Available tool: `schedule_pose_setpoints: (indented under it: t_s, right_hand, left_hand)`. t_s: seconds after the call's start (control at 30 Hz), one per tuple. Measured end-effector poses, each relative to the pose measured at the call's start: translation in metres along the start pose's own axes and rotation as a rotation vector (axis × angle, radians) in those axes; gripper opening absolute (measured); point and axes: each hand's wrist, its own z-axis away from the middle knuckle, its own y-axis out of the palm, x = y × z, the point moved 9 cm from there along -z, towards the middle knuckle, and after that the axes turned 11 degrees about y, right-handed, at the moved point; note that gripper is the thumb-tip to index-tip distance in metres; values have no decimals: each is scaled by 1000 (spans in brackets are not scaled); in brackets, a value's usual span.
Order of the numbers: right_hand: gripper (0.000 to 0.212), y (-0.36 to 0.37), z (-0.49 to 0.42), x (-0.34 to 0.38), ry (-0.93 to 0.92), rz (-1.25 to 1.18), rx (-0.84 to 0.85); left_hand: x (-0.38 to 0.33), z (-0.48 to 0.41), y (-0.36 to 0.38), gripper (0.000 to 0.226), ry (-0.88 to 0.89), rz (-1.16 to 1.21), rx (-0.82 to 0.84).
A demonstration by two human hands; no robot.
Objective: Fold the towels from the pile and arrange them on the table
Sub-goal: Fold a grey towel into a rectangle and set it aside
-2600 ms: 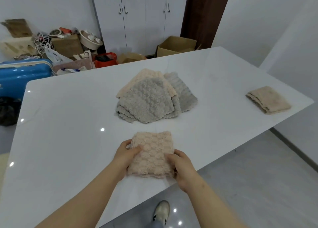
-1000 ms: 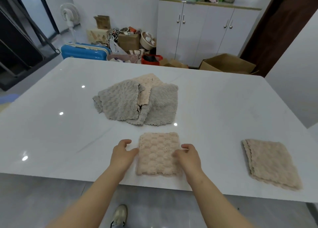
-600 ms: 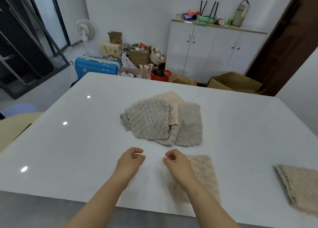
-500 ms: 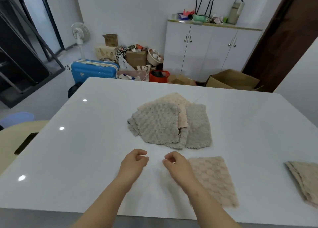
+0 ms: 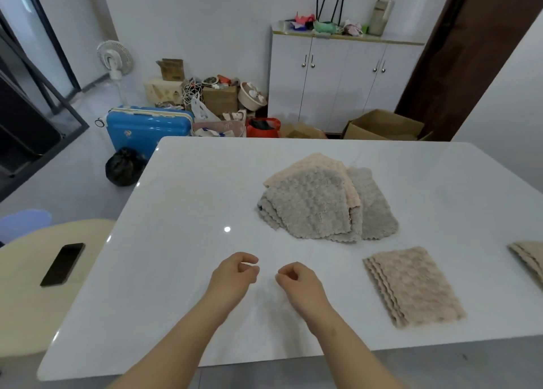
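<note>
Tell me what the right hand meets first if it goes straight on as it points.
Probably bare table: the right hand points forward-left, a line passing just left of the towel pile. It might graze the pile's grey corner; depth is unclear.

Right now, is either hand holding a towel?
No: the left hand and right hand are curled over the table holding nothing; the folded pink towel lies apart to their right.
</note>
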Motion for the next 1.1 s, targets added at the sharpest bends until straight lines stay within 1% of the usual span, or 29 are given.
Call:
schedule_pose_setpoints:
  t_s: [0.2, 0.33, 0.5, 0.6, 0.7, 0.8, 0.9, 1.1]
  right_hand:
    - [13, 44, 23, 8, 21, -23, -14]
    - [10, 74, 20, 24, 47, -87, -71]
    - [10, 143, -12, 58, 102, -151, -139]
    - [17, 180, -31, 78, 179, -260, -227]
    - [22, 207, -39, 90, 245, -341, -281]
    - [19, 213, -40, 94, 287, -411, -365]
    - [18, 204, -38, 87, 328, -445, -435]
    - [23, 171, -44, 78, 337, -503, -550]
  left_hand:
    - [3, 11, -32, 12, 25, -4, 58]
    - [16, -4, -71, 10, 48, 11, 75]
    - [42, -53, -132, 11, 71, 1, 144]
    - [53, -90, -175, 14, 76, -41, 212]
    - [56, -121, -199, 14, 92, -105, 313]
    - [51, -144, -201, 14, 127, -174, 426]
    - [40, -157, -187, 14, 180, -229, 533]
    - [11, -178, -151, 13, 297, -269, 626]
